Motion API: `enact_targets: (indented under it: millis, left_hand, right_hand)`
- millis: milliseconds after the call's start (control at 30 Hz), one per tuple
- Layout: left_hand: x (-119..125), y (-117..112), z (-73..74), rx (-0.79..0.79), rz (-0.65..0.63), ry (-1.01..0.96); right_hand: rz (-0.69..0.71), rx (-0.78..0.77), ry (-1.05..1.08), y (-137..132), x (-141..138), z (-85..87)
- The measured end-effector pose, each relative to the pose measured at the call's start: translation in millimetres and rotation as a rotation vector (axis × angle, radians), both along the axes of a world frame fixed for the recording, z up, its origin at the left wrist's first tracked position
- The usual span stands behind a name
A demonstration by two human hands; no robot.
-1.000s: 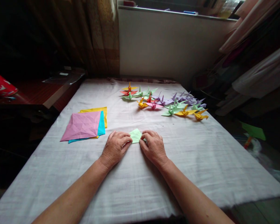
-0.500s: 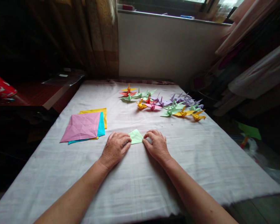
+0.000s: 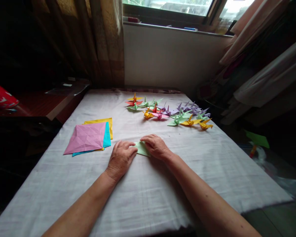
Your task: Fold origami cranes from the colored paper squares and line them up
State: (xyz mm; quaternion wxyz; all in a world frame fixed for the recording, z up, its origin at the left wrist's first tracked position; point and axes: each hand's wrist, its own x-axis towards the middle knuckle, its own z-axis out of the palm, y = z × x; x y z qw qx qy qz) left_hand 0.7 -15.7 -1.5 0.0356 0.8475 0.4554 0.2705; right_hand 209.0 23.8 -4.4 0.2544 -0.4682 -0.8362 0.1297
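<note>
A small folded piece of light green origami paper (image 3: 142, 150) lies on the white cloth between my two hands. My left hand (image 3: 121, 157) pinches its left corner, thumb and forefinger closed together. Over the paper's right part bends my right hand (image 3: 156, 146), its fingers closed on the far edge and covering that side. To the left of my left hand rests a stack of creased sheets, a pink sheet (image 3: 87, 136) on top, with a blue sheet (image 3: 107, 138) and a yellow sheet (image 3: 110, 122) showing under it.
Several folded paper cranes in green, purple, red, pink and yellow, such as a yellow crane (image 3: 148, 114), stand at the back right of the cloth-covered table (image 3: 128, 204). A dark wooden surface (image 3: 39, 105) adjoins on the left. Clothes (image 3: 268, 79) hang at right.
My right hand has moved left and over the paper, hiding its right side and peak. My left hand stays at the left corner. The view has tilted up slightly.
</note>
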Motion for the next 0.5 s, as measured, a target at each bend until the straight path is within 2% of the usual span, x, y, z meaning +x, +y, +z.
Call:
enact_targets:
  millis: [133, 300, 500]
  left_hand:
    - [-1, 5, 2.4, 0.048, 0.013, 0.049]
    - [1, 0, 8.3, -0.003, -0.061, 0.103]
    - [6, -14, 10.2, -0.040, -0.098, 0.101]
  right_hand:
    - [-0.067, -0.069, 0.080, -10, 10, 0.2]
    - [0.024, -0.143, 0.174, -33, 24, 0.4]
    - [0.097, -0.044, 0.176, -42, 30, -11.0]
